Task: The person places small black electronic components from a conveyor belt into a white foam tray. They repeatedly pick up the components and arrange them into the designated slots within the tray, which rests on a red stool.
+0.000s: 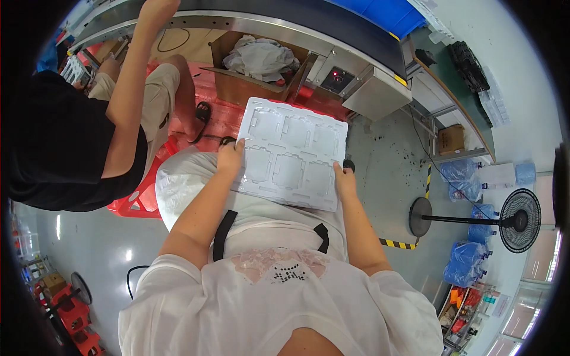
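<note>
A white plastic tray (291,157) with several moulded recesses lies tilted over my lap, and I see nothing in its recesses. My left hand (230,157) grips its left edge, thumb on top and the other fingers out of sight beneath. On the opposite edge, my right hand (344,179) is closed in the same way. Something red shows in a thin strip along the tray's far edge; what it is I cannot tell.
Ahead runs a conveyor (297,18) with a metal control box (378,92). Under it, an open cardboard box (237,86) holds crumpled white plastic. A co-worker in a black top (71,142) sits close at left. A standing fan (519,221) and wrapped water bottles (466,261) are at right.
</note>
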The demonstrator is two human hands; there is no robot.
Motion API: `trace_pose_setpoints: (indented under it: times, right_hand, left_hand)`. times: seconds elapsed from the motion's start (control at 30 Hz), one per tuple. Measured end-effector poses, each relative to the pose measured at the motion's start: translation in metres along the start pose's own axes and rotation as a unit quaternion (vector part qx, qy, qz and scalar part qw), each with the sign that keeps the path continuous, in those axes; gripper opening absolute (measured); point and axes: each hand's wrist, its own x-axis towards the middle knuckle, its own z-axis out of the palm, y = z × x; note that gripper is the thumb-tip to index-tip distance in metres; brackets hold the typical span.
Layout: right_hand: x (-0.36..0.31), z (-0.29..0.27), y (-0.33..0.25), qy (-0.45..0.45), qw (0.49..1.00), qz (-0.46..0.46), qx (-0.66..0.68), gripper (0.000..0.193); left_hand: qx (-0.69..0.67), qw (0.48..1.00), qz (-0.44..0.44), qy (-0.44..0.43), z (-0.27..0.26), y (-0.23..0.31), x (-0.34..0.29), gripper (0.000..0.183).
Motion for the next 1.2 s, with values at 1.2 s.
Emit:
trace_pose_setpoints:
  times: [1.2]
  right_hand:
    - [-0.045,-0.035,0.003,-0.065,0.994,0.066,-0.061,0.067]
  left_hand:
    - [-0.081,0.975,-0.124,-0.165,-0.010,-0.024,-0.032,0.071]
